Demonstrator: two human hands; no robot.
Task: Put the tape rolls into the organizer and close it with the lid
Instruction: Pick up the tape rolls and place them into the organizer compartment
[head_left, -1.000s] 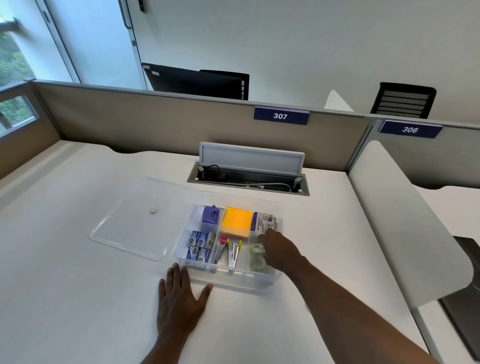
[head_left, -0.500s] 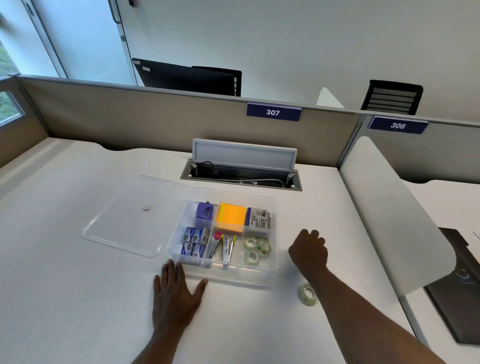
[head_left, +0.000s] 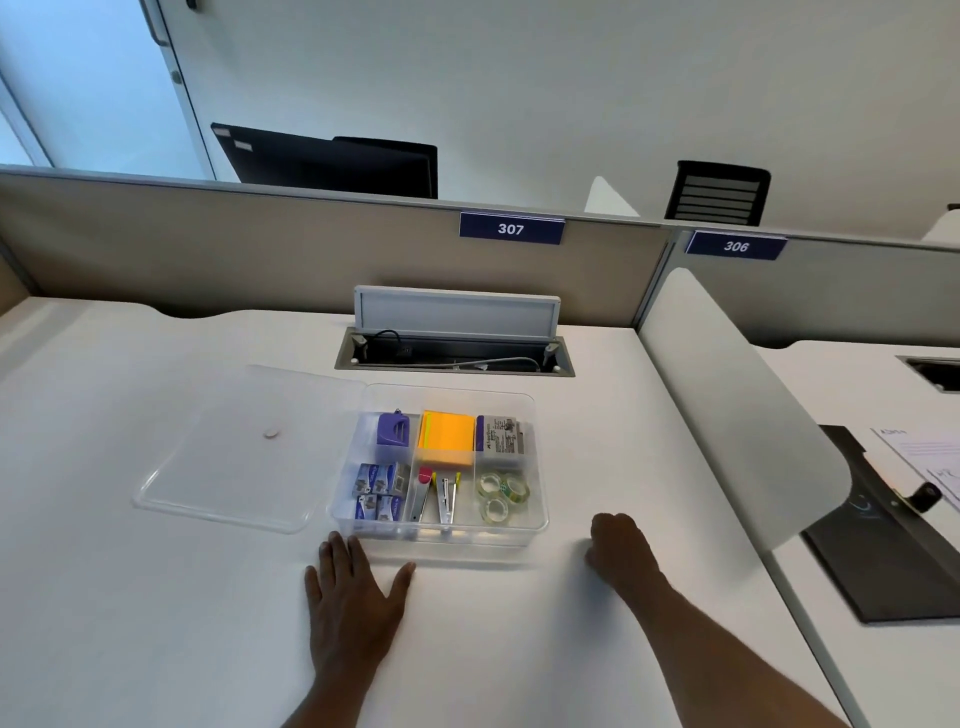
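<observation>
The clear organizer (head_left: 467, 536) stands open on the white desk. Its front right compartment holds three clear tape rolls (head_left: 498, 496); the other compartments hold staple boxes, staple removers, orange sticky notes and a purple sharpener. The clear lid (head_left: 234, 457) lies flat on the desk, touching the organizer's left side. My left hand (head_left: 353, 597) rests flat and open on the desk, its fingertips at the organizer's front left corner. My right hand (head_left: 618, 551) is curled knuckles-up on the desk just right of the organizer's front right corner. It covers the loose tape roll that lay there.
An open cable port (head_left: 454, 358) with a raised flap sits behind the organizer. A beige partition (head_left: 260, 249) closes off the back. A white curved divider (head_left: 743, 415) bounds the desk on the right, with a dark clipboard (head_left: 883, 545) on the neighbouring desk.
My right hand left the tape compartment, moved right and toward me, and came down over the loose roll on the desk. My left hand stayed put.
</observation>
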